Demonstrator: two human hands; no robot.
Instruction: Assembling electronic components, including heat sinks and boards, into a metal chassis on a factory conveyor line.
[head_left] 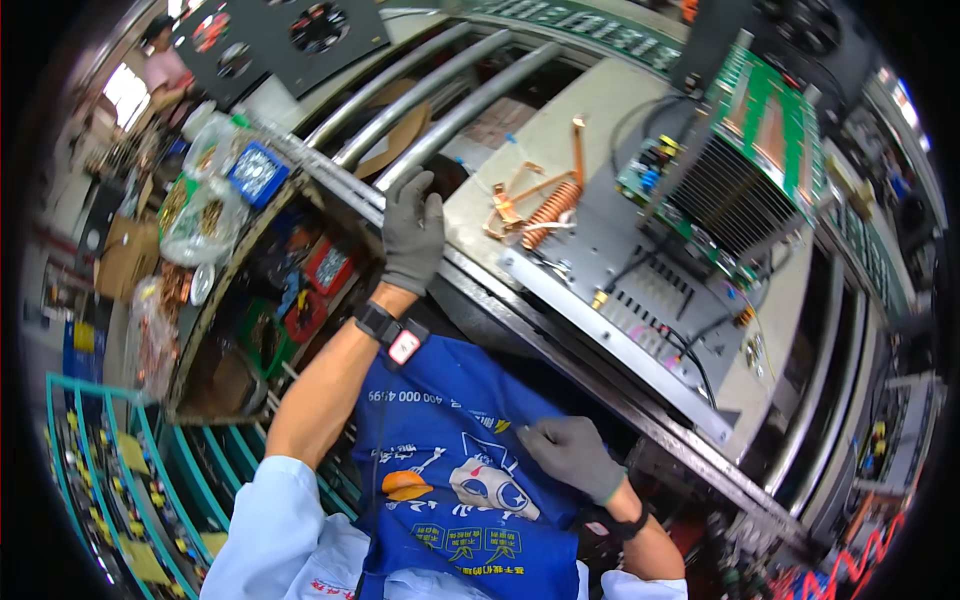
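Note:
Both my hands wear grey gloves. My left hand point(413, 235) is raised over the metal rail point(352, 192) of the roller conveyor, left of the pale board point(474, 208); its fingers are loosely bent, the thumb apart, and nothing shows in them. Low in front of my blue apron point(430, 375) is my right hand point(578, 458), fingers drawn together; whatever they may pinch is too small to name. On the board lies a grey metal panel point(625, 285) carrying a heatsink block with green circuit boards point(765, 120). A coiled copper tube point(552, 215) rests at the panel's left end.
Conveyor rollers point(470, 105) run beyond the board. At left, bags of small parts point(205, 225) and a blue bin point(258, 174) sit beside a shelf with red and green bins point(262, 338). A teal rack point(120, 450) stands lower left. Another person point(165, 70) is far left.

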